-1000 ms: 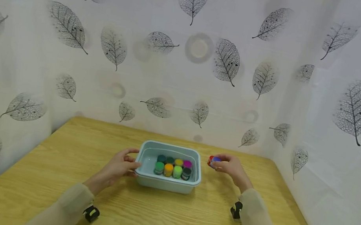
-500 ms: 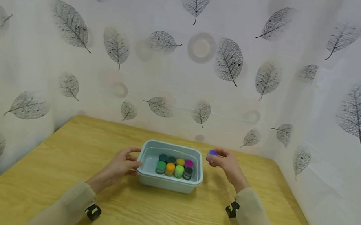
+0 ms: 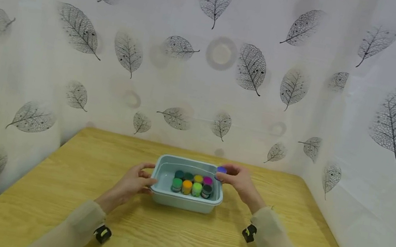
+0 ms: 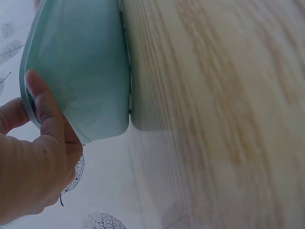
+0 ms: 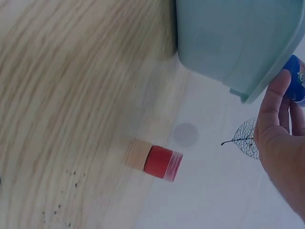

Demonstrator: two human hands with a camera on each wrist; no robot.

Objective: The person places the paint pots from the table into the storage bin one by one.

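Observation:
A pale blue-green plastic tub (image 3: 181,202) stands on the wooden table. My left hand (image 3: 133,180) grips its left rim, thumb and fingers on either side of the wall in the left wrist view. With my right hand (image 3: 242,184) I pinch a small blue paint jar (image 5: 296,80) over the tub's right rim, near the far corner. Inside the tub, several paint jars stand in two rows toward the right, among them a green jar (image 3: 177,184), an orange jar (image 3: 186,187), a lime jar (image 3: 196,189) and a magenta-topped jar (image 3: 207,181).
A red paint jar (image 5: 159,162) stands on the table to the right of the tub; my right hand hides it in the head view. Behind the wooden table (image 3: 108,143) hangs a white curtain (image 3: 172,88) with leaf prints, which also runs along both sides.
My right hand has lifted the blue paint jar from beside the red one and carried it left to the tub's rim. My left hand has stayed on the tub.

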